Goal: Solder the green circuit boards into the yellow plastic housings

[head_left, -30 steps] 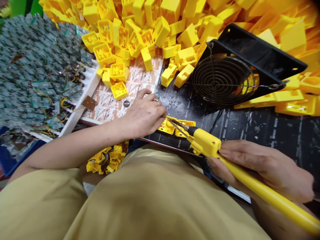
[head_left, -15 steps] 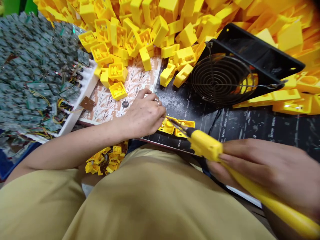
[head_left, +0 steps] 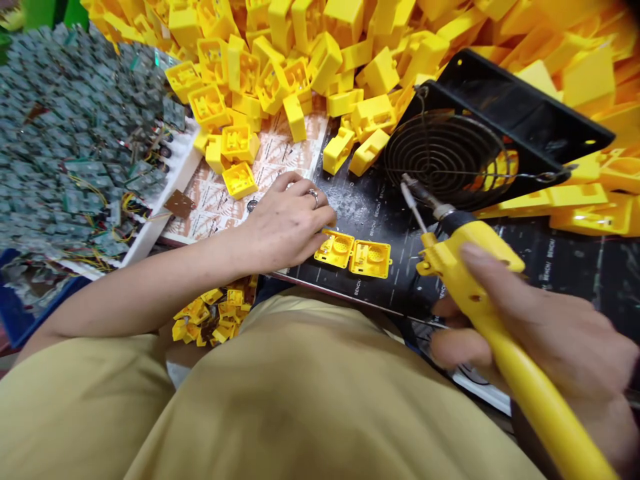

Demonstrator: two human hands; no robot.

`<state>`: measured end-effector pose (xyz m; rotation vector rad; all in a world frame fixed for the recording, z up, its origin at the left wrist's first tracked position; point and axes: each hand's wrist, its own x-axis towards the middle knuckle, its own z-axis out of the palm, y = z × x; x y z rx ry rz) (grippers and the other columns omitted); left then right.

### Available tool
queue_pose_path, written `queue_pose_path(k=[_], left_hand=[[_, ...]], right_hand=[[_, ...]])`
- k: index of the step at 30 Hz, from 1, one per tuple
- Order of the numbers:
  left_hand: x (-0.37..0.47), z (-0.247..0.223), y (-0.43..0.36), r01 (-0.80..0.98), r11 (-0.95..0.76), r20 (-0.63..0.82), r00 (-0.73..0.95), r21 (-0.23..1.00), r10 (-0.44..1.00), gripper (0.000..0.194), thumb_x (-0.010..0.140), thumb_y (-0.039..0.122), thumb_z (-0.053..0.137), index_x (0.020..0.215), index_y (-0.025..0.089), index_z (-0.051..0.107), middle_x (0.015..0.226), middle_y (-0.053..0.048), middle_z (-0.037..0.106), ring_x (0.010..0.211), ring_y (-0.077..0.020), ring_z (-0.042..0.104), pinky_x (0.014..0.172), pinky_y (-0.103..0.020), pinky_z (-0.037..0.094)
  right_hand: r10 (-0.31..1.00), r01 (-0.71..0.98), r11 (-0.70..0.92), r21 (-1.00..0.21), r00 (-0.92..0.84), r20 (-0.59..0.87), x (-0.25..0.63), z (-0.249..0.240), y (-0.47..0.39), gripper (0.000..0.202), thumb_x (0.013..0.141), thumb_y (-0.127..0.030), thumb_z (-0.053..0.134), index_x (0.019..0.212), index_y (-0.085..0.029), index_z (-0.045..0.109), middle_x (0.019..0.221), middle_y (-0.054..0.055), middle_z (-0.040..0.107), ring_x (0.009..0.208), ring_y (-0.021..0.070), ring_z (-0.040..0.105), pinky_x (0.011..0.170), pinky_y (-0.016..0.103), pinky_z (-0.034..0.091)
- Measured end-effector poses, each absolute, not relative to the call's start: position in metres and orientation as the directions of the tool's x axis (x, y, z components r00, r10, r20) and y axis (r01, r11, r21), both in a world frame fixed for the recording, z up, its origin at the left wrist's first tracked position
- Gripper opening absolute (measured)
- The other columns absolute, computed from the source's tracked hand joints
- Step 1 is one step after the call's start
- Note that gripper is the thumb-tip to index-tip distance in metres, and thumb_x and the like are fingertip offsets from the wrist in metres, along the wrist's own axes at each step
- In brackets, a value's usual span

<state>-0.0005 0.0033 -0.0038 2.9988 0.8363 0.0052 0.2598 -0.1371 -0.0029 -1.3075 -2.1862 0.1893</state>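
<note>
A yellow plastic case lies opened flat in two halves near the table's front edge, small metal parts inside it. My left hand, a ring on one finger, rests palm down with curled fingers at the case's left edge, gripping it there; the fingertips are partly hidden. In my right hand is a yellow soldering gun, my fingers wrapped round its body. Its metal tip and thin guide tube point up and left, raised away from the case, in front of the fan's grille.
A black fan with a wire grille stands at the back right. Yellow cases are heaped behind. At the left, a white foam tray holds many wired circuit boards. More yellow pieces lie below the table edge.
My right hand has drawn the soldering gun up and to the right, away from the case, and turned it. My left hand stays by the case.
</note>
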Motion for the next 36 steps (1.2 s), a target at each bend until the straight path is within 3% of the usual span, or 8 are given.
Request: queue_pose_path(k=[5, 11, 16, 19, 23, 27, 32, 36], left_hand=[[-0.002, -0.01, -0.011, 0.406, -0.899, -0.019, 0.912, 0.162, 0.409, 0.035, 0.094, 0.037, 0.053, 0.122, 0.016, 0.056, 0.13, -0.01, 0.063, 0.119, -0.0243, 0.056, 0.106, -0.043, 0.035], [-0.022, 0.003, -0.01, 0.246, -0.919, -0.082, 0.969, 0.307, 0.232, 0.032, 0.094, 0.037, 0.055, 0.121, 0.02, 0.061, 0.124, -0.007, 0.069, 0.118, -0.0211, 0.06, 0.115, -0.044, 0.025], [-0.046, 0.018, 0.038, 0.627, -0.75, 0.034, 0.762, 0.208, 0.646, 0.034, 0.095, 0.043, 0.048, 0.101, 0.02, 0.071, 0.102, -0.008, 0.074, 0.095, -0.0218, 0.068, 0.09, -0.037, 0.045], [-0.045, -0.003, 0.059, 0.729, -0.665, -0.018, 0.676, 0.16, 0.737, 0.029, 0.087, 0.043, 0.059, 0.092, 0.018, 0.073, 0.084, -0.005, 0.073, 0.085, -0.0223, 0.068, 0.081, -0.035, 0.047], [-0.037, -0.027, 0.062, 0.692, -0.587, -0.099, 0.678, 0.421, 0.728, 0.015, 0.084, 0.03, 0.062, 0.085, 0.019, 0.073, 0.071, 0.001, 0.071, 0.071, -0.0129, 0.067, 0.071, -0.025, 0.047], [-0.034, -0.02, 0.058, 0.596, -0.562, 0.036, 0.667, 0.573, 0.744, 0.015, 0.084, 0.029, 0.064, 0.082, 0.016, 0.072, 0.082, -0.002, 0.074, 0.079, -0.0131, 0.069, 0.077, -0.028, 0.052], [-0.02, -0.012, 0.063, 0.463, -0.461, 0.071, 0.643, 0.757, 0.763, 0.021, 0.094, 0.03, 0.054, 0.09, 0.014, 0.065, 0.104, -0.008, 0.074, 0.099, -0.0174, 0.07, 0.084, -0.034, 0.055], [-0.009, -0.008, 0.069, 0.383, -0.235, -0.078, 0.647, 0.894, 0.758, 0.02, 0.097, 0.021, 0.043, 0.095, 0.014, 0.062, 0.095, -0.006, 0.074, 0.082, -0.0139, 0.072, 0.073, -0.033, 0.056]], right_hand=[[0.685, 0.698, 0.69, -0.19, -0.546, 0.482, 0.251, -0.02, -0.108, 0.031, 0.087, -0.022, 0.069, 0.116, -0.019, 0.059, 0.075, -0.001, 0.064, 0.072, 0.0119, 0.065, 0.071, 0.022, 0.051], [0.694, 0.658, 0.705, -0.265, -0.565, 0.446, 0.244, -0.048, -0.088, 0.027, 0.092, -0.025, 0.061, 0.117, -0.02, 0.053, 0.095, 0.005, 0.07, 0.086, 0.0194, 0.068, 0.077, 0.035, 0.059], [0.751, 0.72, 0.635, -0.279, -0.492, 0.44, 0.233, -0.053, -0.085, 0.038, 0.087, -0.021, 0.067, 0.122, -0.019, 0.051, 0.1, 0.008, 0.069, 0.093, 0.022, 0.068, 0.082, 0.036, 0.059], [0.721, 0.706, 0.663, -0.248, -0.513, 0.466, 0.222, -0.054, -0.076, 0.035, 0.086, -0.023, 0.068, 0.118, -0.02, 0.053, 0.094, 0.005, 0.07, 0.087, 0.0205, 0.068, 0.086, 0.037, 0.058], [0.725, 0.692, 0.666, -0.279, -0.513, 0.459, 0.22, -0.055, -0.072, 0.044, 0.084, -0.03, 0.072, 0.121, -0.02, 0.051, 0.105, 0.007, 0.069, 0.097, 0.0211, 0.067, 0.102, 0.046, 0.052], [0.754, 0.686, 0.641, -0.344, -0.48, 0.448, 0.224, -0.058, -0.078, 0.044, 0.085, -0.024, 0.07, 0.124, -0.022, 0.049, 0.108, 0.006, 0.068, 0.107, 0.021, 0.065, 0.097, 0.042, 0.055], [0.745, 0.724, 0.624, -0.295, -0.437, 0.504, 0.215, -0.057, -0.074, 0.037, 0.085, -0.024, 0.07, 0.117, -0.02, 0.054, 0.096, 0.007, 0.071, 0.093, 0.0216, 0.069, 0.091, 0.041, 0.057], [0.708, 0.734, 0.623, -0.271, -0.382, 0.595, 0.218, -0.037, -0.078, 0.032, 0.082, -0.027, 0.074, 0.111, -0.024, 0.06, 0.079, -0.002, 0.07, 0.076, 0.0166, 0.069, 0.084, 0.032, 0.058]])
